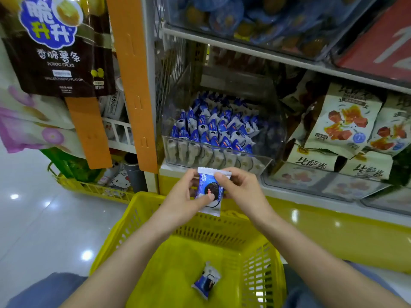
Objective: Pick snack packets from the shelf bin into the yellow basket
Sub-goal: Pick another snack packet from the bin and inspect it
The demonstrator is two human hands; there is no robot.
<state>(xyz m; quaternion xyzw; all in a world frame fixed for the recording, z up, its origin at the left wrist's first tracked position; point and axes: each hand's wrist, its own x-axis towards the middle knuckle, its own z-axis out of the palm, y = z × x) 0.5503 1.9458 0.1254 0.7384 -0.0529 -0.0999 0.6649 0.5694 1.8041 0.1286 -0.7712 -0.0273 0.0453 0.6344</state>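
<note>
- Both hands are hovering right above the far rim of the yellow basket [222,232], sharing one blue-and-white snack packet [210,190] between them.
- The left hand [189,196] is curling round the packet's lower half, thumb pressing on the front over the cookie picture, the other fingers tucked behind.
- The right hand [242,190] is pinching the packet's top corner, thumb on the front and the rest of the fingers bent behind it.
- One packet [205,282] is already lying on the basket floor, tipped on its side, near the person.
- The clear shelf bin [264,163] is sitting just beyond and above the basket, and it's looking pretty full of the same blue packets [211,127].
- Guessing here: the person is mid-transfer, past the grab and about to drop this one in.
- The next move is looking easy: bring the packet a bit closer over the basket's open middle, let both grips go, then reach back up past the far rim to the bin for another.
- Plenty of picking is remaining, I'd say.
</note>
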